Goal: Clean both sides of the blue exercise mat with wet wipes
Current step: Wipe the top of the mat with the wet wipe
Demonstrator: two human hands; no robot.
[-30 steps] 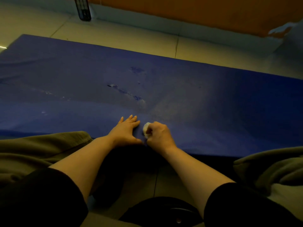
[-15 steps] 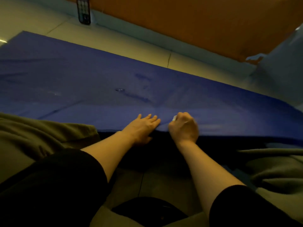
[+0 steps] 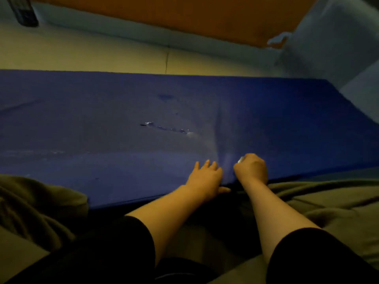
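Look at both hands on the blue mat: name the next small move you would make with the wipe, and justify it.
Probably sweep the right hand, which grips the wet wipe, forward toward the scuffed white marks mid-mat. The left hand lies flat near the blue exercise mat's front edge, steadying it, and those marks sit beyond the wipe.

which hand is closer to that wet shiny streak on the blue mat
Left. The left hand lies flat just below the wet shiny streak on the blue exercise mat; the right hand is farther right.

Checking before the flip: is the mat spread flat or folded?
Spread flat: the blue mat lies open across the floor, no fold visible.
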